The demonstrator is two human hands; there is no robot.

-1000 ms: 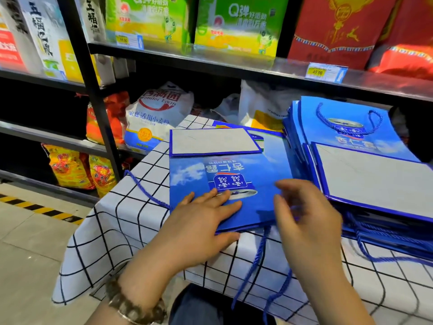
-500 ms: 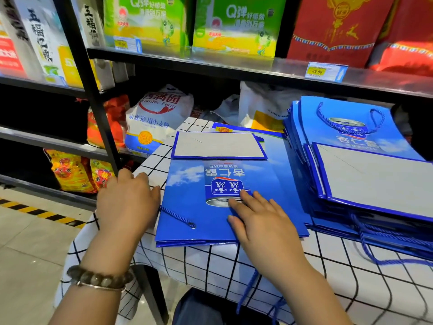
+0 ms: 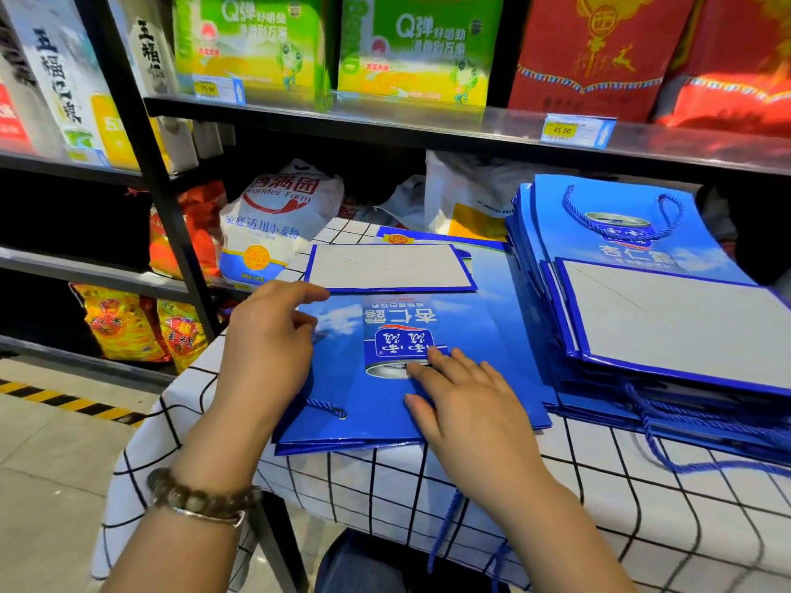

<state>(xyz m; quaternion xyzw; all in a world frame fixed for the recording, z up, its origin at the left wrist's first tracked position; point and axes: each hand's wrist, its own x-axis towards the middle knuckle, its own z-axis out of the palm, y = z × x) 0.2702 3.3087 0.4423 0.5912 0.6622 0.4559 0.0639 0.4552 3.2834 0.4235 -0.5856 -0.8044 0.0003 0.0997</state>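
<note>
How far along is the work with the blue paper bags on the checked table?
Done: a pile of flattened bags lies at the right. In hand: one more bag lies flat, its base flap folded over; the right hand presses it down and the left hand touches its left edge. Left: probably to put this bag on the pile.

Blue paper bag (image 3: 462, 336), glossy, folded flat, lying face up on the checked tabletop (image 3: 428, 477). Sky-and-cloud print with a drinks can and white characters, all upside down from this side. Grey-white bottom flap (image 3: 391, 267), blue-edged, folded over at the far end. Mouth end towards the near tabletop edge; blue cord handle (image 3: 327, 407) lies across the near left corner. More flat blue layers show beneath its near edge.
</note>
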